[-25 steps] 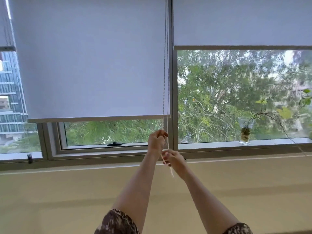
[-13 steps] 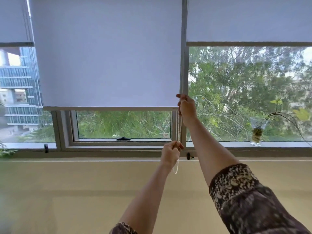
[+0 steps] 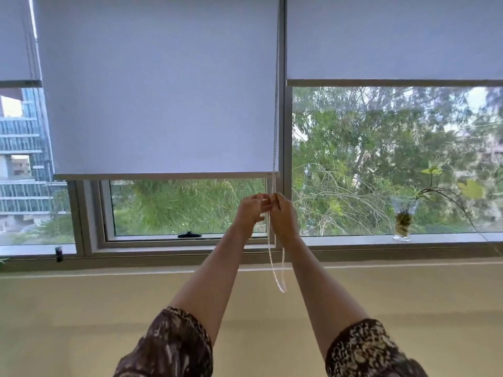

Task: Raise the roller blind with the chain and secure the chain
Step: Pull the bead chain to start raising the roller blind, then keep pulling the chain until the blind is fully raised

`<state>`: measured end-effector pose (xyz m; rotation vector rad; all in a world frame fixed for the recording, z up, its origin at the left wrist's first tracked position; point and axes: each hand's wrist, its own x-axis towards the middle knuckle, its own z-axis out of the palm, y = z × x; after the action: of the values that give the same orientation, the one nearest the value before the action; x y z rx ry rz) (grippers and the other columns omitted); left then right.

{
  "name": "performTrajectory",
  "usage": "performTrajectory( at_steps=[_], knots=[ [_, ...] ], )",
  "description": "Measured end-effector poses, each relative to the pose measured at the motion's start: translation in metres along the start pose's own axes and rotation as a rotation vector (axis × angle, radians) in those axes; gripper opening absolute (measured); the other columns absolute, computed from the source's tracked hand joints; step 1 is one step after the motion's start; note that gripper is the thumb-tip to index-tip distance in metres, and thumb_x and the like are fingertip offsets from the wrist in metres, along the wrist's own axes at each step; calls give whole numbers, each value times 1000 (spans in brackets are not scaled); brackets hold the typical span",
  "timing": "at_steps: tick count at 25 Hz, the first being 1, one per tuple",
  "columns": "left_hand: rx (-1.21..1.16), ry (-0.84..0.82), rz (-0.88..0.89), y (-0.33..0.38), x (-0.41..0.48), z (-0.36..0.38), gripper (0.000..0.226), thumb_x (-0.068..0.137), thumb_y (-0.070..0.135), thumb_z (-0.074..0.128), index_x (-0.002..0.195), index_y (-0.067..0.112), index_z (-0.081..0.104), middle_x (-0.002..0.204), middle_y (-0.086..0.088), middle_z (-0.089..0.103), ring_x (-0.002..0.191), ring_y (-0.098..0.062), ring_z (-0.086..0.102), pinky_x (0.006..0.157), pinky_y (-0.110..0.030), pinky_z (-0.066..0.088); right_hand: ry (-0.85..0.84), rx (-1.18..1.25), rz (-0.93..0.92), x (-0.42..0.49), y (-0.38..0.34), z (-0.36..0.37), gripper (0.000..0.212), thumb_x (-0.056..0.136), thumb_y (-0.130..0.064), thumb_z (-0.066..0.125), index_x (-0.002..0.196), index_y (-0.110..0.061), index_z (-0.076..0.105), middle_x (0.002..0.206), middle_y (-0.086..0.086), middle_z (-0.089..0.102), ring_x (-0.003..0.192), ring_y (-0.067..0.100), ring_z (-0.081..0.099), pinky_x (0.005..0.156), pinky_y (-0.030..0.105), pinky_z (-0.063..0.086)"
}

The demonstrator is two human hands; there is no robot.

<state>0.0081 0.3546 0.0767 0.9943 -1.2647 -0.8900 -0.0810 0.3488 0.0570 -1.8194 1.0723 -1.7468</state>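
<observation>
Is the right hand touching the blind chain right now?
Touching. The head view shows the right hand closed around the chain just below the blind's bottom bar.

The pale grey roller blind [image 3: 158, 85] hangs mostly lowered, its bottom bar level. The beaded chain [image 3: 275, 110] runs down its right edge, its loop dangling below.

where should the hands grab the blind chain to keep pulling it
Grip the chain on its straight vertical run just under the blind's bottom bar, where the left hand and right hand pinch it now. Come from the room side; it hangs close to the window frame. The slack loop below would likely only swing.
</observation>
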Motion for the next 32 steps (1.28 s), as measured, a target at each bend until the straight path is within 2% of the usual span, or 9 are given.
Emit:
performTrajectory(
  at_steps=[4,8,10,13,20,24,27,30,32],
  knots=[
    [-111,5,36,32,21,19,30,101,21,37,95,17,65,92,-1,72,90,-18,67,82,-37,48,-38,-109,8,-25,34,0,24,96,-9,41,80,-7,59,69,7,62,58,18,50,57,33,36],
    [-140,77,30,43,29,34,23,98,17,47,109,7,65,103,-11,71,87,-21,64,77,-39,47,-98,-182,33,-50,60,-2,24,97,-12,41,76,-11,53,70,8,62,62,21,52,60,34,38],
    [-178,94,37,43,26,40,24,96,16,51,113,3,63,100,-8,70,78,-16,65,73,-33,50,-108,-239,12,-61,67,-5,24,97,-14,42,75,-13,52,70,9,64,61,24,54,58,34,36],
    [-192,127,53,42,27,47,24,96,14,53,114,2,62,98,-6,68,81,-15,64,77,-32,53,-127,-360,-16,-72,76,-6,25,99,-22,42,78,-14,53,72,9,66,67,29,58,59,34,35],
    [-75,256,149,18,22,42,23,96,3,47,92,1,69,61,0,56,42,-2,51,45,-20,49,-305,-436,19,-83,87,-3,26,97,-19,41,72,-27,45,67,1,59,63,26,54,58,35,38],
    [23,290,195,0,9,37,26,92,-2,49,78,7,69,57,1,59,36,2,52,40,-15,47,-474,-263,228,-74,84,-14,25,96,-20,42,86,-21,64,69,-1,62,50,4,56,53,20,45],
    [93,291,201,-21,-2,31,30,92,-1,50,72,13,68,58,1,60,40,0,52,40,-18,47,-326,-8,347,-43,64,-25,29,92,-6,41,96,-9,70,79,9,68,70,16,61,68,28,48],
    [177,284,182,-44,-13,30,32,88,-3,50,72,17,68,62,-4,63,50,-13,54,51,-27,50,-189,142,298,-2,26,-39,27,95,-8,40,100,-2,66,78,9,67,67,13,63,58,22,47],
    [139,235,152,-60,-23,36,32,88,-4,49,71,16,68,59,-5,60,45,-12,50,49,-26,46,-155,195,231,19,-1,-44,29,97,-12,36,107,0,61,84,12,67,71,16,61,62,23,48]
  ],
)
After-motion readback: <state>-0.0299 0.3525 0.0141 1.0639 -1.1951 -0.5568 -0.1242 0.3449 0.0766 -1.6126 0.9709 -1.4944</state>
